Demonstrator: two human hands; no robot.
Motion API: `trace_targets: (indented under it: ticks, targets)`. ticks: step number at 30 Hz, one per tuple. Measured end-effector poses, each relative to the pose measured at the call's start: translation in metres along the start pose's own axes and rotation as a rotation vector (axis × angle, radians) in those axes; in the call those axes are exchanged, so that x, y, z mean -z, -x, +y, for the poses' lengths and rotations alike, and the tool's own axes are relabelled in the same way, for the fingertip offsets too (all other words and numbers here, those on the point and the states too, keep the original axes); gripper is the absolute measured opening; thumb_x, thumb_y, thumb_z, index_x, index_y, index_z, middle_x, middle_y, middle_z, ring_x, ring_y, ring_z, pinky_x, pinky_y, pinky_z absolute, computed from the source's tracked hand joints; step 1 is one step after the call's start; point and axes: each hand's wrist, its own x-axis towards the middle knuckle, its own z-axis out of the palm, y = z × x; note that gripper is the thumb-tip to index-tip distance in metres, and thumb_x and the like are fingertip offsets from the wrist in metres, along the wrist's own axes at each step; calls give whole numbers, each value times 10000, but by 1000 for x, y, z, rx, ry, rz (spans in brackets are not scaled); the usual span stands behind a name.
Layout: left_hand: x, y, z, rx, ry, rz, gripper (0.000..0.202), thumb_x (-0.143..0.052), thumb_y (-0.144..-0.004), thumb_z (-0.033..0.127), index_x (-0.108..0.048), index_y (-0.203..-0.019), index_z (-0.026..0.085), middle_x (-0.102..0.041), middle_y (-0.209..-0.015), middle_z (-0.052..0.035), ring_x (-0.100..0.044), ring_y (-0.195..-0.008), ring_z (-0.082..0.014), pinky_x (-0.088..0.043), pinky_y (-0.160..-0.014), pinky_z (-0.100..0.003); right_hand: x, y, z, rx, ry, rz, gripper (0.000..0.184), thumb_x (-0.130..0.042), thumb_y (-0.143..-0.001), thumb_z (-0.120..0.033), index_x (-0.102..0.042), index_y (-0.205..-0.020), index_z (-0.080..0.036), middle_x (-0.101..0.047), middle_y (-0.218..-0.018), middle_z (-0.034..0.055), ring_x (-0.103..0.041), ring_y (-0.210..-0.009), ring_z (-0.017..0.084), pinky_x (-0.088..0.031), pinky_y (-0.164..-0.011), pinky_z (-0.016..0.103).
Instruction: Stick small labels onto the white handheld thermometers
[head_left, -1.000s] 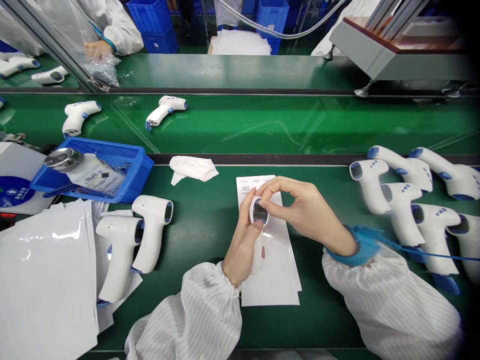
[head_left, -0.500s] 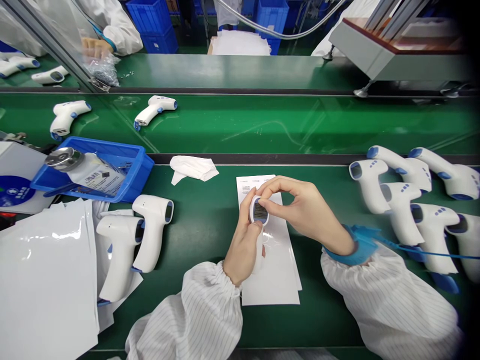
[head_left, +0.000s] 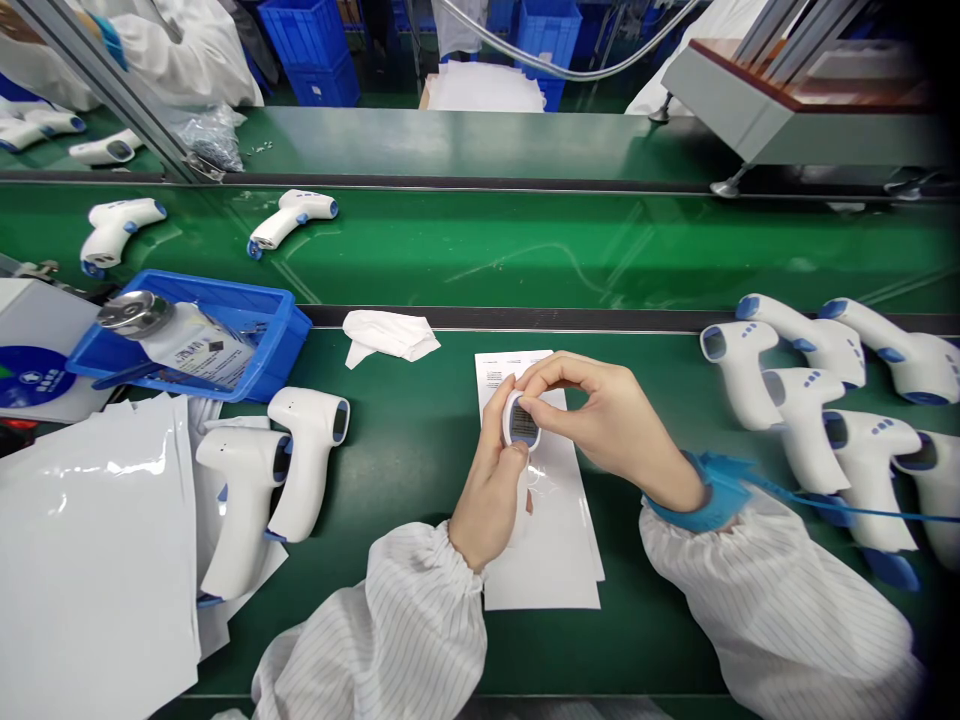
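Note:
My left hand (head_left: pixel 491 490) is wrapped round a white infrared thermometer (head_left: pixel 519 424), its small grey screen facing up towards me and its handle mostly hidden by the palm. The thumb lies along the lower edge of the screen. From the right, my right hand (head_left: pixel 592 415) pinches at the upper right rim of the screen. Whether anything thin is between those fingertips cannot be seen. Beneath both hands lie white printed sheets (head_left: pixel 540 580). A blue wrist strap (head_left: pixel 694 495) with a cord is round my right wrist.
Two thermometers (head_left: pixel 307 460) lie at left by white sheets (head_left: pixel 97 560); several more (head_left: pixel 806 400) are at right. Behind are a blue tray (head_left: pixel 281 345) with a bottle (head_left: pixel 195 345), a white cloth (head_left: pixel 390 335), and a green conveyor (head_left: pixel 480 250) carrying two thermometers (head_left: pixel 292 218). A co-worker's sleeve (head_left: pixel 187 55) shows beyond.
The two thermometers on the conveyor have shifted left. The co-worker's hand has moved up and left, away from the plastic bag. My hands keep nearly the same pose on the held thermometer.

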Motion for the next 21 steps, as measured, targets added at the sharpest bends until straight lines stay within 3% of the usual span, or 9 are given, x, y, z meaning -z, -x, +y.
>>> trace_targets:
  ticks: [7, 9, 12, 18, 21]
  targets:
    - [0, 1, 2, 0, 0, 3, 597, -361, -953, 206, -249, -1495, 431, -346, -1542, -56, -513, -538, -27, -479, -502, -225, 4, -1, 5, -79, -86, -74, 95, -603, -918, -302, -642, -876, -226, -698, -923, 10, -659, -867, 183, -526, -786, 350]
    - [0, 1, 1, -2, 10, 11, 594, -374, -957, 226, -239, -1501, 423, -360, -1529, -66, -513, -541, -28, -479, -498, -219, 5, 0, 6, -93, -112, -145, 106, -634, -896, -319, -625, -964, -238, -678, -1026, 20, -648, -959, 198, -528, -861, 376]
    - [1, 1, 1, 18, 16, 25, 580, -375, -979, 279, -203, -1516, 416, -447, -1448, -75, -503, -537, -31, -475, -490, -207, 1, 1, 8, -49, -41, -213, 286, -719, -811, -258, -583, -1062, -260, -625, -1150, 30, -599, -1085, 218, -498, -958, 410]
    - [0, 1, 2, 20, 29, 53, 581, -364, -967, 274, -203, -1516, 374, -518, -1319, -84, -499, -519, -45, -469, -477, -218, -7, 4, 9, 36, 84, -138, 230, -684, -824, -176, -579, -1014, -252, -642, -1098, 27, -602, -1034, 211, -495, -894, 386]
    - [0, 1, 2, 21, 72, 61, 579, -379, -964, 288, -215, -1511, 385, -555, -1161, -56, -495, -519, -53, -468, -489, -220, -2, 5, 8, 9, 26, -98, 158, -667, -871, -256, -596, -1013, -246, -656, -1083, 30, -621, -1014, 206, -507, -886, 379]
